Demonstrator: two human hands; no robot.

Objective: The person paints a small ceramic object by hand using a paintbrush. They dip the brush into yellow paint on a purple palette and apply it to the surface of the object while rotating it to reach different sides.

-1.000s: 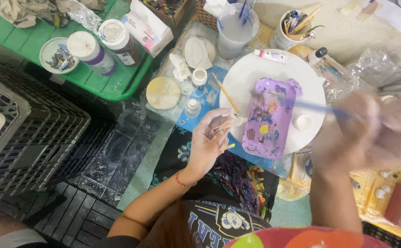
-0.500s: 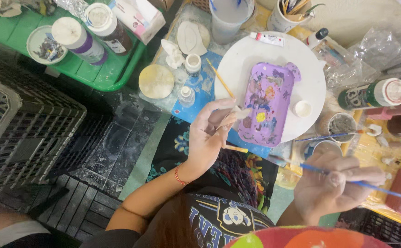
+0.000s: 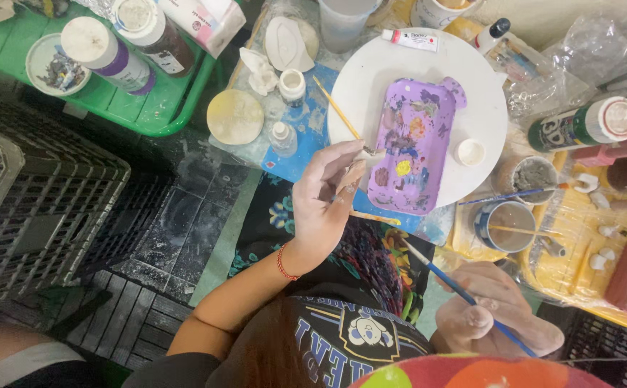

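Mid-painting, by the look of it, between strokes: brush away from the work, not on it.

Left hand (image 3: pixel 324 197) raised over the near edge of the bench, palm turned towards the camera, thumb and fingertips pinching a small pale piece (image 3: pixel 353 176). Piece held just at the near-left corner of the purple palette (image 3: pixel 414 144), which lies on a round white plate (image 3: pixel 486 122). Wrist bent back a little, forearm running down and left towards the body, a red bracelet (image 3: pixel 282 262) at the wrist.

Right hand (image 3: pixel 497 312) low and close to the body, well apart from the piece, fingers curled shut around a blue-handled brush (image 3: pixel 464 294) in a pen-like grip. Brush slanted, tip pointing up and left towards the gap between palette and lap. Whether the bristles carry paint: cannot tell.

Judging from this, a further stroke calls for lifting the brush across to the palette wells or to the cup of murky water (image 3: pixel 511 223) just right of the palette, then bringing the tip up to the pinched piece, with the left hand turning the piece to offer the bare face. Calls also for a steady pinch: small piece, light grip, easy to smear or drop.
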